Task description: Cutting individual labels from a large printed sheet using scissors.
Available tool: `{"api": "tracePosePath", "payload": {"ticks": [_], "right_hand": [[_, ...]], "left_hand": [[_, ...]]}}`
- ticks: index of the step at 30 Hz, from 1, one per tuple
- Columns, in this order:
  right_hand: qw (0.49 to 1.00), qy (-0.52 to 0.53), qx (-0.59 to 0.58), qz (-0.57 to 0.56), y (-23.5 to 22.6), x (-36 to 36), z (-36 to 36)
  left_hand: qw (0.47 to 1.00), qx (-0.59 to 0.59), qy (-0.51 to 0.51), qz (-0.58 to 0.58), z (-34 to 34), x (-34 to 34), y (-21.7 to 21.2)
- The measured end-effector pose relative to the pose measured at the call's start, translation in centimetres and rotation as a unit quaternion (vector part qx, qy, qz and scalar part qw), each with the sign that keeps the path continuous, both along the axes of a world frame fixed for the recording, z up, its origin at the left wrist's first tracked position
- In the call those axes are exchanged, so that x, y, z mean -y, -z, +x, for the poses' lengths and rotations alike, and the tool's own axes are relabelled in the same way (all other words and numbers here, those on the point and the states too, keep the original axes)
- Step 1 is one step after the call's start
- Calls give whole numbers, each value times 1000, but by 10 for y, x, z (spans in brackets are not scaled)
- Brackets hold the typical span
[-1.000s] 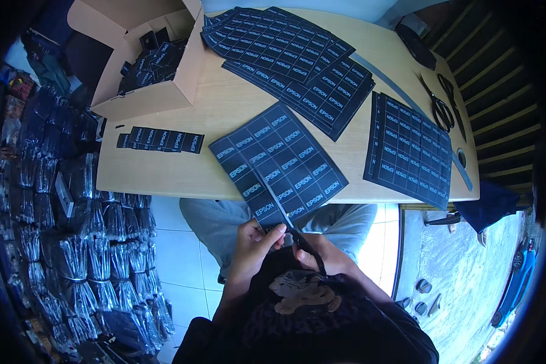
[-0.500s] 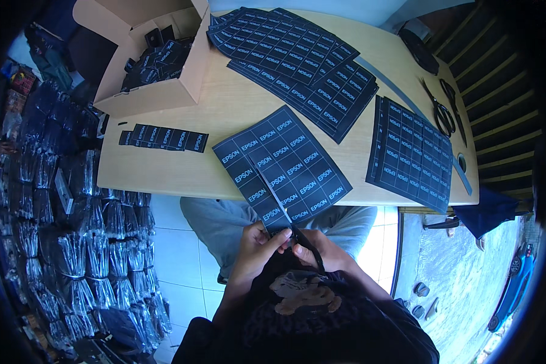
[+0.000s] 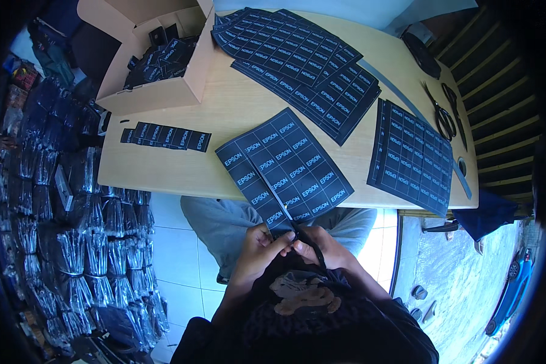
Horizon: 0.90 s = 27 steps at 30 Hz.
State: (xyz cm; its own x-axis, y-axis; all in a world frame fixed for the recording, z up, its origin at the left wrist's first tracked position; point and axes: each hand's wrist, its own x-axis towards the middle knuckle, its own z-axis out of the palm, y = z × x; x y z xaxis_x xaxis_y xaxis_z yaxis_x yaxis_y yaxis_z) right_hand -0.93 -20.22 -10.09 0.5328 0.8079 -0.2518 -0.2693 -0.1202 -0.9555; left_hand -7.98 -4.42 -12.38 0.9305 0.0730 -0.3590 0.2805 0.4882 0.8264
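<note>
My left hand pinches the near end of a flat, dark label sheet, a grid of small printed rectangles that overhangs the wooden table's near edge. My right hand is closed on black-handled scissors (blades hardly visible) at the sheet's lower edge. A cut strip lies near the left edge, beside an open cardboard box.

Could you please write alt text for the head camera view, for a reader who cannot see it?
Seen from above, a seated person's left hand holds the near edge of a dark label sheet while the right hand cuts it with scissors at a wooden table. More sheets and a cardboard box lie beyond.
</note>
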Motion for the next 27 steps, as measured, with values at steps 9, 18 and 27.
{"api": "tracePosePath", "payload": {"ticks": [9,18,27], "right_hand": [[1000,-18,4,-12,-8,-2,5],[999,-1,4,-33,-7,-4,1],[999,1,-4,-43,-6,-3,1]], "left_hand": [[1000,-5,1,20,-1,-2,0],[1000,-3,0,11,-2,-2,-2],[1000,-9,-3,9,-2,0,-2]]}}
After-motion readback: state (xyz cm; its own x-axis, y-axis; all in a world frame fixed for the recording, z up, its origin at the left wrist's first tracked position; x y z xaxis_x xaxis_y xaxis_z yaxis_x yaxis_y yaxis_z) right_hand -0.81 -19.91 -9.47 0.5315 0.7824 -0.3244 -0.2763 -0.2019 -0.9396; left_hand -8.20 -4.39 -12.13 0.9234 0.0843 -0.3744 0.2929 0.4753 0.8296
